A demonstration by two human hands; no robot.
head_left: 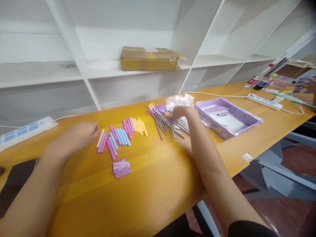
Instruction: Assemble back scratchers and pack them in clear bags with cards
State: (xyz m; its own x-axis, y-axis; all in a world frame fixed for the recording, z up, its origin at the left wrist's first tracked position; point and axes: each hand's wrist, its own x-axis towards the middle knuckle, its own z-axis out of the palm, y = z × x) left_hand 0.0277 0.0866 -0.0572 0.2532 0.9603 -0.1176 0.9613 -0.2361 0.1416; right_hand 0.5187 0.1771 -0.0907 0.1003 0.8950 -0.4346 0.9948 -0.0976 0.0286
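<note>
Facing white shelving (pixel 128 19), its top cut off by the upper edge of my view, I stretch 2 bare forearms over a yellow-brown tabletop (pixel 158 191). On the shelf ahead lies a taped cardboard box (pixel 148 59); on the tabletop to the right sits a purple tray (pixel 239 112) with pale contents I cannot make out well. Beyond it, the bottles (pixel 255 80) and clutter at the far right blur together. A white power strip (pixel 27 131) is cut off at the left edge, and my left forearm partly hides a dark flat slab (pixel 19 176).

My right grip (pixel 185 112) dips into a pile of metal rods (pixel 159 128) with coloured claw-shaped heads, just in front of crumpled clear bags (pixel 181 99). My fingertips there are hidden, so I can't tell how far they are open or whether they clasp the yellow head (pixel 168 114) beside them. My left grip (pixel 86 131) is curled and blurred near 1 yellow stick (pixel 100 138); I can't tell whether anything is inside it. Between the 2 grips lie pink, purple, blue and yellow sticks (pixel 123 136), and nearer me a small stack of purple cards (pixel 121 168).
</note>
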